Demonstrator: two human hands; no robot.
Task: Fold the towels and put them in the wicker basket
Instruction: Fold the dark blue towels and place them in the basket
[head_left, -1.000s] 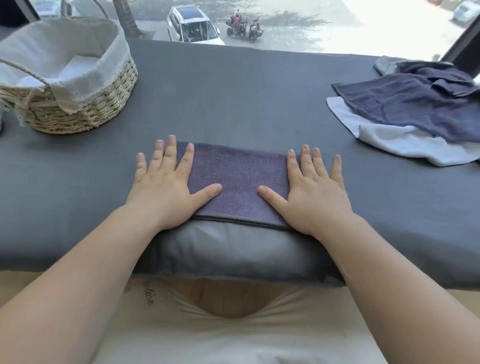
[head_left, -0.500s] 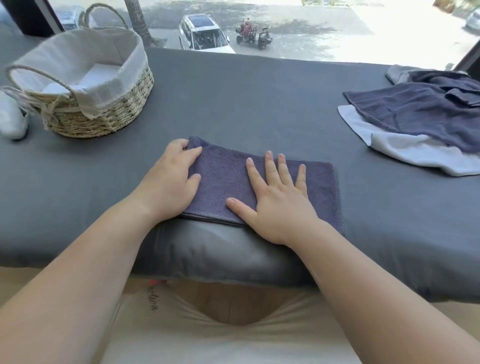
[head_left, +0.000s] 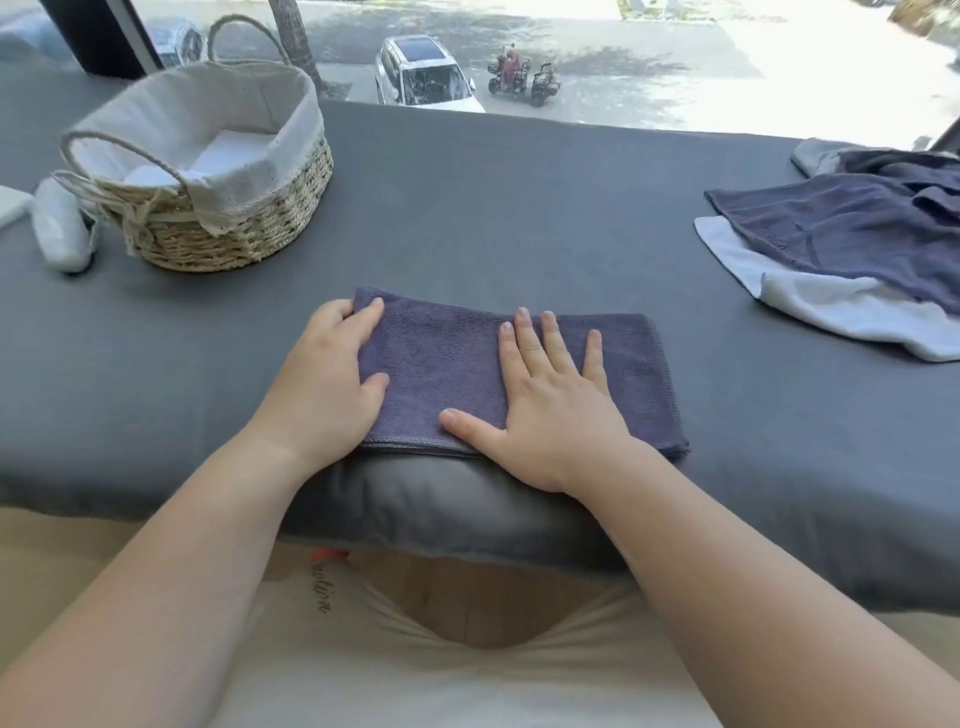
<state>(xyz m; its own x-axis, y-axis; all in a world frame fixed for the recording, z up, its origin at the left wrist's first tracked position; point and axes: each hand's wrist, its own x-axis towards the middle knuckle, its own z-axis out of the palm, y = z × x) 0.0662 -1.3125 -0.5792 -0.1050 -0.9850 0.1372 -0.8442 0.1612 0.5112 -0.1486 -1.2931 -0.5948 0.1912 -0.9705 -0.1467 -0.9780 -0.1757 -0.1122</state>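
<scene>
One folded dark purple terry towel (head_left: 447, 364) is laid on the grey-covered table (head_left: 519, 218), its left end gripped by the curled left hand (head_left: 322, 384), its middle pressed by the flat right hand (head_left: 550, 410). One cloth-lined wicker basket (head_left: 234, 228) is set far left.

single head cam, looks forward and down over grey table (head_left: 519, 218) from near edge, close above it; window (head_left: 571, 52) beyond far edge.
</scene>
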